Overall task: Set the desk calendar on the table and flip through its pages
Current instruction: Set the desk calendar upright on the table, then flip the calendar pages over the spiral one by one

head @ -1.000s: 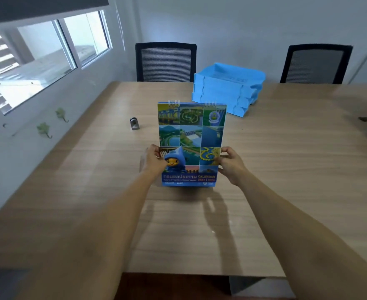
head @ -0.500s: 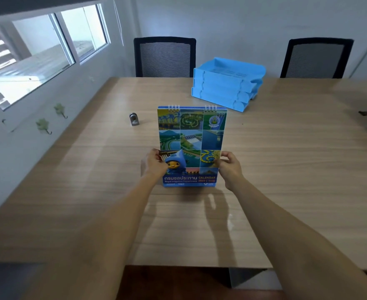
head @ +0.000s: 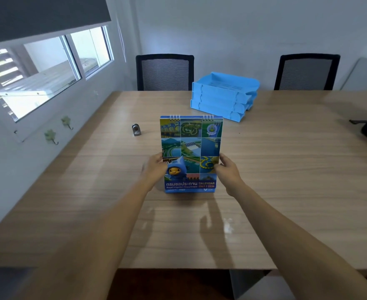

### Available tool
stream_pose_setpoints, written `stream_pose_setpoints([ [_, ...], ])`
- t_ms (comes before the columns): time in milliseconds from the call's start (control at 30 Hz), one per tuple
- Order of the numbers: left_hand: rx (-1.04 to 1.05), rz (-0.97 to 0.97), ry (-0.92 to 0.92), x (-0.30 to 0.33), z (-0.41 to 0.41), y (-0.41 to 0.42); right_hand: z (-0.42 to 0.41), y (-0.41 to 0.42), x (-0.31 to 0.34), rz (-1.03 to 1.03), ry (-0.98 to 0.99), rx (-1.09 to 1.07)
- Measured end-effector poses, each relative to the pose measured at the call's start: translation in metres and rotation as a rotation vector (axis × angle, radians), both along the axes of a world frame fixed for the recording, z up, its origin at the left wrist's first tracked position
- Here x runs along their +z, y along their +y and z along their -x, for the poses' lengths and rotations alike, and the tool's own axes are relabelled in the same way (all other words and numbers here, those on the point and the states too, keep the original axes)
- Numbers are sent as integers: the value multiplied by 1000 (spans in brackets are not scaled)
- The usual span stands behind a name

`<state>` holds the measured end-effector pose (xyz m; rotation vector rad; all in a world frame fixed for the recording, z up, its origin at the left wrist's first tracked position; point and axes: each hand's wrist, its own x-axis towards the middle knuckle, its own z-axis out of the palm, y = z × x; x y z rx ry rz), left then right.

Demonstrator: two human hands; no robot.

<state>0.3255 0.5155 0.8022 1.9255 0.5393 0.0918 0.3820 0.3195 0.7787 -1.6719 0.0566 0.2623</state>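
A tall spiral-bound desk calendar with a glossy cover of blue and green picture tiles and a blue hooded cartoon figure stands upright on the pale wood-grain table, its bottom edge resting on the tabletop and its wire binding at the top. The left hand grips the calendar's left edge low down, beside the cartoon figure, with the thumb on the front of the cover. The right hand holds the right edge at about the same height, fingers curled around the side and thumb pressed on the cover. Both bare forearms reach in from the near edge of the table. The calendar stands near the middle of the table, facing the camera. Beyond it, to the right, lies a stack of bright blue plastic letter trays, apart from the calendar. To the calendar's left, well apart from it, a small grey metal object sits on the wood; what it is cannot be told. Two black mesh-backed office chairs are drawn up at the far side of the table, and a window fills the wall on the left.
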Motion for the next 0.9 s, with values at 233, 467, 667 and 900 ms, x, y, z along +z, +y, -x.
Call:
stream_pose_setpoints([
  [233, -42, 67, 79, -2, -8, -4, 13, 5, 14, 54, -2, 51],
  [467, 63, 77, 70, 13, 4, -6, 14, 4, 19, 121, 39, 2],
  [667, 157, 70, 32, 25, 10, 9, 12, -10, 27, 112, 21, -135],
  [900, 133, 218, 14, 34, 13, 22, 7, -32, 40, -127, 187, 28],
])
